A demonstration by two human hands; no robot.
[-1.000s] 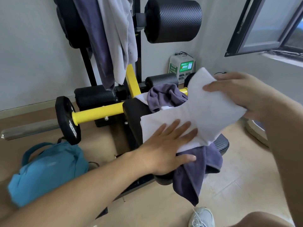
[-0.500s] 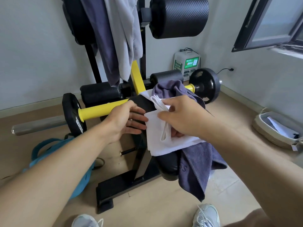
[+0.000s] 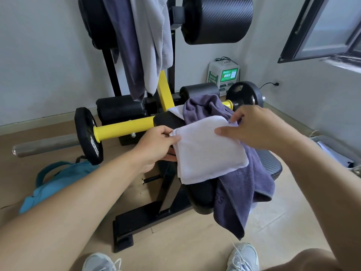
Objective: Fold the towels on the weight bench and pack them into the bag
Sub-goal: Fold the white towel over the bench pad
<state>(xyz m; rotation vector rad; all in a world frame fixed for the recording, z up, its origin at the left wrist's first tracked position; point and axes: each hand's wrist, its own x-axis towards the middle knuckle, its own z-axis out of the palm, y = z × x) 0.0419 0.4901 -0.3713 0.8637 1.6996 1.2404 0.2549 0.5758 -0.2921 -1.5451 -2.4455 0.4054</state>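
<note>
A white towel, folded into a rough square, lies on the black weight bench. My left hand pinches its left edge. My right hand holds its far right corner between thumb and fingers. A purple-grey towel lies crumpled under the white one and hangs off the bench's near end. Another white piece peeks out behind it. The blue bag sits on the floor at the left, partly hidden by my left forearm.
Two more cloths, purple and light grey, hang from the upright frame behind. Yellow bars carry black weight plates on both sides. A green-screened charging box stands by the wall. My shoes are at the bottom.
The white towel went from a loose, half-open sheet to a flat folded square on the bench. My left hand shifted to its left edge and my right hand to its far corner.
</note>
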